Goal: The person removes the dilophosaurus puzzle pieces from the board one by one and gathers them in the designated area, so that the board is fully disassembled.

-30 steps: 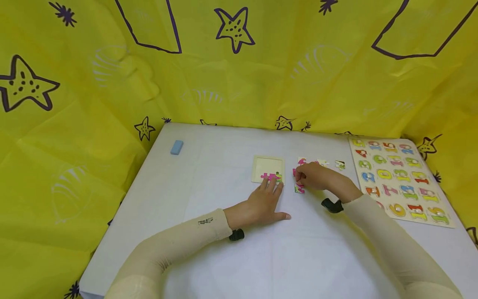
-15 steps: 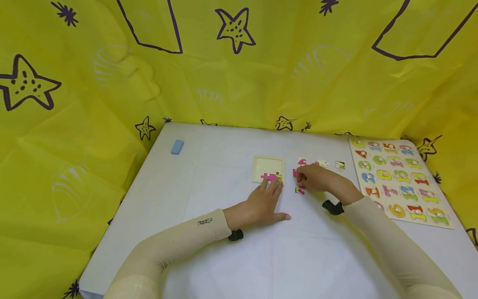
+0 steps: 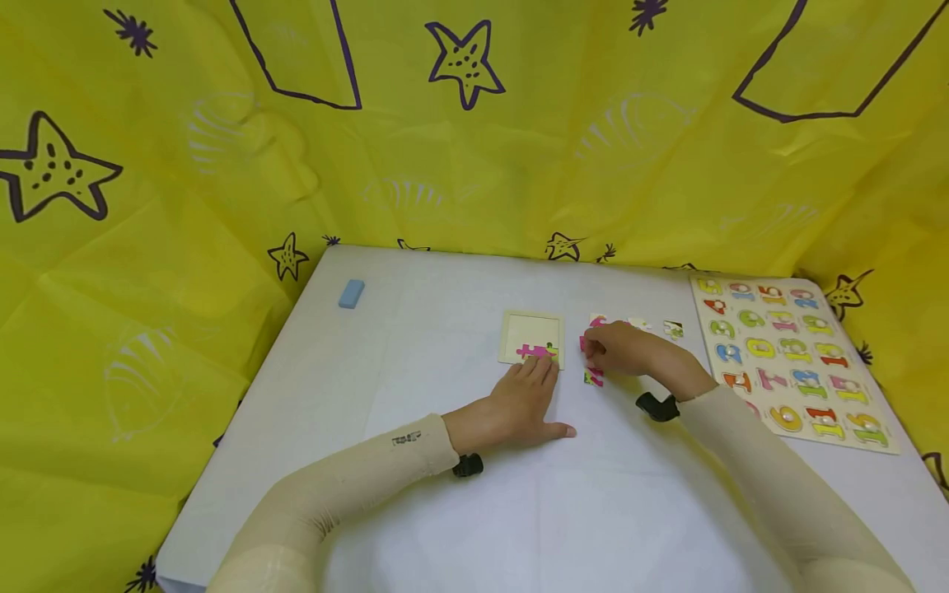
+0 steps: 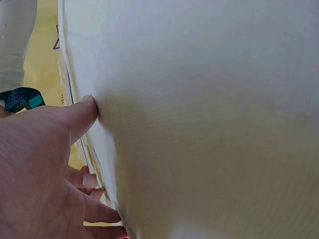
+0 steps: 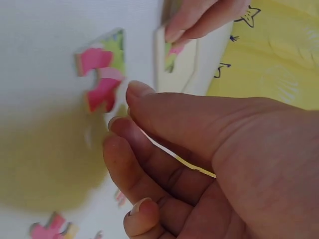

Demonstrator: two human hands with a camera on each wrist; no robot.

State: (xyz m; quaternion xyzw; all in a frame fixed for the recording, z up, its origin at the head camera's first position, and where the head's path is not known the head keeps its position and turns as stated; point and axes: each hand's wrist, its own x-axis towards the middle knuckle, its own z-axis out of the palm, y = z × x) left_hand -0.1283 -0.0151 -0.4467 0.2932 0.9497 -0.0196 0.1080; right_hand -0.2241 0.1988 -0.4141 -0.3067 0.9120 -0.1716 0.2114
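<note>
A small square puzzle tray [image 3: 506, 338] lies mid-table, with pink and green jigsaw pieces [image 3: 535, 351] along its near side. My left hand [image 3: 519, 403] rests fingertips on that near edge, its thumb stretched out on the tablecloth. My right hand [image 3: 623, 350] hovers just right of the tray over loose pieces. In the right wrist view, its fingers are loosely bent, thumb near the fingertips, and no piece shows between them. A pink and green jigsaw piece [image 5: 115, 55] lies just beyond the thumb tip; whether a finger touches it cannot be told.
Several loose jigsaw pieces [image 3: 673, 329] lie behind and right of the right hand. A number puzzle board [image 3: 789, 362] covers the table's right side. A blue block [image 3: 352, 294] sits at the far left. Yellow patterned cloth [image 3: 445, 165] walls off the back and sides.
My left fingertips have drawn back slightly, and more of the pink pieces in the tray shows. The right hand stays over nearly the same spot, with the near loose piece slightly shifted.
</note>
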